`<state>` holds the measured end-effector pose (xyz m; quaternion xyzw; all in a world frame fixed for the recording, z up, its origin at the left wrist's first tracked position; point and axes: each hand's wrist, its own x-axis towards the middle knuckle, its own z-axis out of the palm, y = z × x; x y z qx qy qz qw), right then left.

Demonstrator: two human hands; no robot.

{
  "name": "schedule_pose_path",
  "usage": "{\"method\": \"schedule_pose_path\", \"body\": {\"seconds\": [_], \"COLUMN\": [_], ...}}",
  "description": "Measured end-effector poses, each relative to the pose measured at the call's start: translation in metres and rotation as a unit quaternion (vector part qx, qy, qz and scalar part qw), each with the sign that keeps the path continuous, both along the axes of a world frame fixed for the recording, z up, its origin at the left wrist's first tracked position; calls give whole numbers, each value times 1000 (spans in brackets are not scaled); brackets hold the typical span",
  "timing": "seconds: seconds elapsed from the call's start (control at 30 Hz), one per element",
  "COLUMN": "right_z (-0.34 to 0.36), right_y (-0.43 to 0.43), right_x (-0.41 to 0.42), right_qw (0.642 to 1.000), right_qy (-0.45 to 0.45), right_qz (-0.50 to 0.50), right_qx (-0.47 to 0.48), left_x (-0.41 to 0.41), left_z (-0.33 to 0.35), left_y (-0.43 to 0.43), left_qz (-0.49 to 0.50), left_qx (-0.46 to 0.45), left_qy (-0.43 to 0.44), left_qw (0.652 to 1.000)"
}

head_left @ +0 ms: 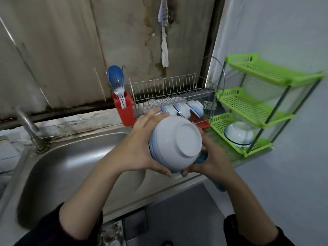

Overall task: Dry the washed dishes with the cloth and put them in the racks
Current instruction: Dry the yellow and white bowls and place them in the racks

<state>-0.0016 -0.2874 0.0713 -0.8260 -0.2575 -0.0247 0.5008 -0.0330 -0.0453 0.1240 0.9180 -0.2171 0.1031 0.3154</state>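
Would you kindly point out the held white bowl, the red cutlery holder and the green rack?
white bowl (179, 137): head view, middle of its upturned base.
red cutlery holder (126, 112): head view, its front wall.
green rack (248, 106): head view, bare mesh of the middle shelf.

Steel sink (71, 166), tap (26, 125) behind it, stained wall (62, 50), hanging rag (164, 50)

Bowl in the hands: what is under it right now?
A blue cloth shows under the bowl, against the right hand. Most of the cloth and the bowl's inside are hidden.
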Motion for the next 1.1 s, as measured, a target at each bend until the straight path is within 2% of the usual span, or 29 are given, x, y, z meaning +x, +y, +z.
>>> {"method": "schedule_pose_path", "body": {"seconds": [0.27, 0.43, 0.57, 0.77, 0.93, 1.1], "right_z": [-12, -25, -41, -63, -87, -107], "right_y": [-46, -66, -76, -98, -113, -121], "right_x": [76, 127, 159, 186, 193, 196], "right_qw": [998, 994, 987, 970, 946, 894], "right_qy": [7, 30, 52, 75, 104, 165], "right_qz": [-47, -97, -135, -211, -304, -415], "right_qx": [-28, -28, -73, -89, -30, -44], "left_x": [105, 178, 227, 279, 313, 344], "left_z": [-26, -33, -48, -87, -112, -131], "left_y": [-44, -61, -80, -117, -157, -197], "left_qz": [-72, -105, -125, -198, -233, -255], "left_qx": [-14, 47, 93, 11, -12, 23], "left_qy": [-28, -23, -20, 17, 2, 0], "left_qw": [997, 993, 988, 980, 972, 967]}}
